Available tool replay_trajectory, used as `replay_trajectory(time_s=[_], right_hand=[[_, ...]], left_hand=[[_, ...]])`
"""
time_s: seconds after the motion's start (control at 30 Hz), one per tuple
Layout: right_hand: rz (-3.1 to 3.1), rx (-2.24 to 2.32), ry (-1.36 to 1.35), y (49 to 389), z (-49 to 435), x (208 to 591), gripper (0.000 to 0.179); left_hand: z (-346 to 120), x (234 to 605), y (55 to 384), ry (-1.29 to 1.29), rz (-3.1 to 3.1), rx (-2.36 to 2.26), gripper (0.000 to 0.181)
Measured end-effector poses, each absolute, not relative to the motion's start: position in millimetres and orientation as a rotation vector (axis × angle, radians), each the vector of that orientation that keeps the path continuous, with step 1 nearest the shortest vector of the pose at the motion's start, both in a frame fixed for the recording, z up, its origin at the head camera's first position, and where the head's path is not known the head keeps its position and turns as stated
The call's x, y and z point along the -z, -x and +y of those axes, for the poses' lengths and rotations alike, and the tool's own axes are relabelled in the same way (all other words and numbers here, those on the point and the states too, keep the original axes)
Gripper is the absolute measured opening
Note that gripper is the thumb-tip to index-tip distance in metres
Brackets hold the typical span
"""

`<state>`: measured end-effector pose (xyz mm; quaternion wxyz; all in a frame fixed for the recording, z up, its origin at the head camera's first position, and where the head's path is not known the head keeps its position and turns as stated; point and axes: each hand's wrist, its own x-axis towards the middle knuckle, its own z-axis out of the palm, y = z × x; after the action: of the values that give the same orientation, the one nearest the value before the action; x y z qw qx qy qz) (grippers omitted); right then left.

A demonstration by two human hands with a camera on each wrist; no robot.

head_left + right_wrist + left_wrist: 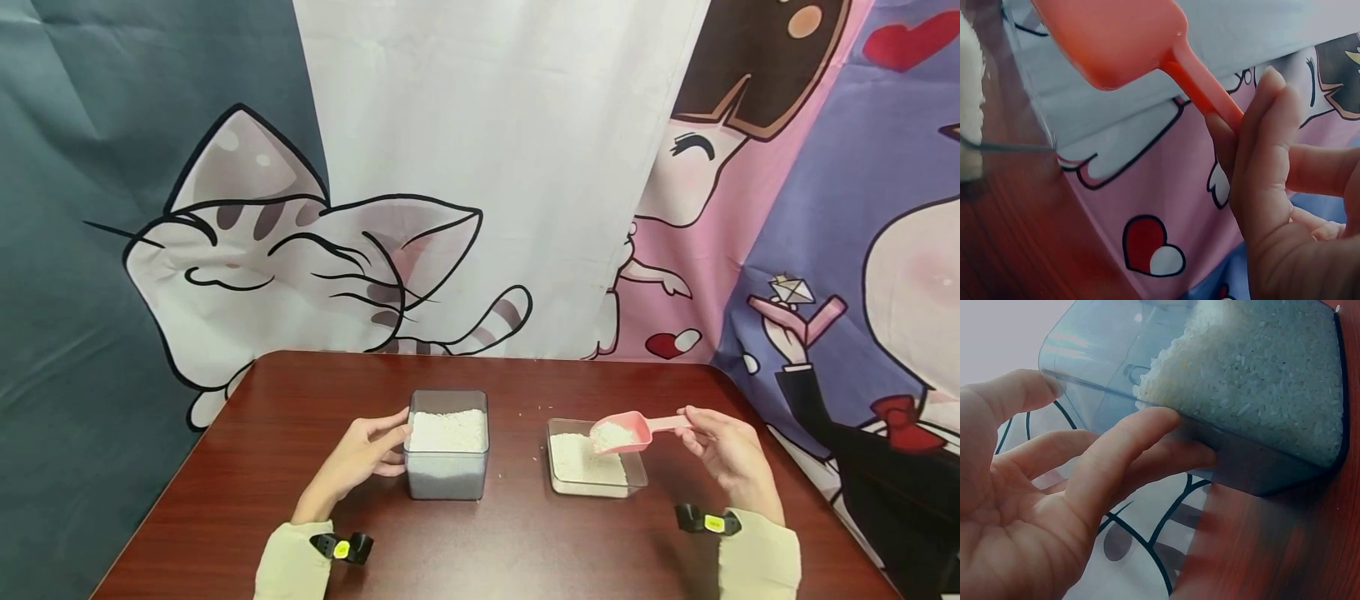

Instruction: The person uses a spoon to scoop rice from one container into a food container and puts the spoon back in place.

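A tall, see-through grey container (447, 475) filled with white rice (1254, 375) stands on the table. Against its left side rest the fingertips of my left hand (365, 457), fingers mostly extended. My right hand (726, 450) pinches the handle of a pink scoop (639, 429) between thumb and fingers. Rice lies in the scoop's bowl, which is held level over a shallow clear tray (567, 488). That tray also has rice in it. From the right wrist, only the underside of the scoop (1116, 44) shows, so its load is hidden there.
Both containers stand on a dark red-brown wooden table (330, 392), the shallow one to the right. A few loose grains lie between and behind them. A cartoon-printed cloth (510, 167) hangs behind the table's far edge.
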<state>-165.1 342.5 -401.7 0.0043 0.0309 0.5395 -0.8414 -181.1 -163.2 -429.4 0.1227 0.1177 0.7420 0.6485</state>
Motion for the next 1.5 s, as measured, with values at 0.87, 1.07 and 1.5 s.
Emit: replay_trajectory(time_s=[0.87,1.07,1.5], right_hand=[[2.489,2.271,-0.072,153,312,372,0.009],[2.539,2.254,-0.059,150,308,369,0.006],[2.17,2.631,-0.133,154,294,366,0.009]], left_hand=[[-163,428,183,-0.314,2.169,-1.89,0.055],[-164,428,182,-0.327,2.18,-1.875,0.056],[-163,428,184,-0.356,2.16,-1.894,0.056]])
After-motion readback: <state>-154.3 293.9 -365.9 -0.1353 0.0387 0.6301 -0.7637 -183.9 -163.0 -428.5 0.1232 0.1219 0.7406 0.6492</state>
